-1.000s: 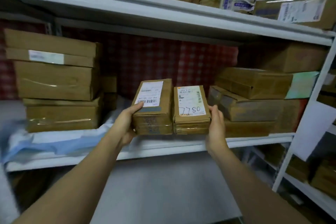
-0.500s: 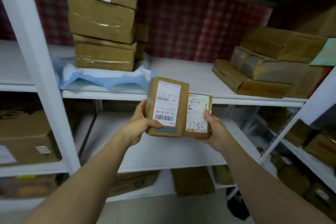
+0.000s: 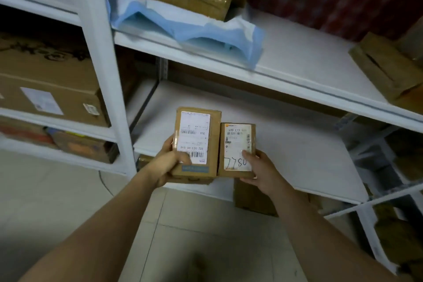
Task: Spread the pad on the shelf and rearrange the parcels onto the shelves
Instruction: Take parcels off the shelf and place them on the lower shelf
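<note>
The left hand (image 3: 170,163) grips a larger brown labelled cardboard parcel (image 3: 196,142) and the right hand (image 3: 259,173) grips a smaller brown parcel (image 3: 237,144) touching its right side, both near the white lower shelf (image 3: 286,144), while the crumpled blue pad (image 3: 194,30) lies on the shelf above (image 3: 309,64).

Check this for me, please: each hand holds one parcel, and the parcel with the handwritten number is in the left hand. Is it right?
Not quite. The head view shows the parcel with the handwritten number in the right hand, not the left. The left hand holds the larger parcel, which has a printed label. The rest is right.
</note>
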Available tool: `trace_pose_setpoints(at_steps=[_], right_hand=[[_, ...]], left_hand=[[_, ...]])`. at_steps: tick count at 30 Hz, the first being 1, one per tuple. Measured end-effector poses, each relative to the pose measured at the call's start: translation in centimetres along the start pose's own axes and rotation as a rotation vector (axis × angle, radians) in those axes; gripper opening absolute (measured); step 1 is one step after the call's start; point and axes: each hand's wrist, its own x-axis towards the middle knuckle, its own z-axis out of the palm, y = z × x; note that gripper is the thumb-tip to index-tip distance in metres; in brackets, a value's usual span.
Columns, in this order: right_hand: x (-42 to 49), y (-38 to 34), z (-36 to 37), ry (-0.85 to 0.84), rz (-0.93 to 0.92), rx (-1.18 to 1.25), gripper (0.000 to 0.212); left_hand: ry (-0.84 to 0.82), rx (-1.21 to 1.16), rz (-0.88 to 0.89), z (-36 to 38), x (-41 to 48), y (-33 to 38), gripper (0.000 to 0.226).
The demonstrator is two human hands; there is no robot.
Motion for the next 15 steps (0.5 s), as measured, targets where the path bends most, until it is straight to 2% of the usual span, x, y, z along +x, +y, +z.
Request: trace_pose_setpoints(at_steps=[4,8,12,15], right_hand=[[3.6,0.8,1.2,-0.019,0.065,-0.017,0.036],[8.1,1.4,2.8,-0.005,0.156,-0.025,0.04],[12.3,0.7,4.0,0.01,0.201,-0.067,0.038],[15.4,0.3,5.5,0.009,0.204,-0.118,0.037]], left_hand=[[0.135,-0.11,-0.059,-1.3,2.7,-1.0,0.077],[0.272,-0.192,-0.106,-1.4,5.4,-2.0,0.071],[0.404,-0.254,-0.137,-1.9,8.4,-3.2,0.08],[0.518,-0.288,-0.12,-3.6,10.8,-4.2,0.077]])
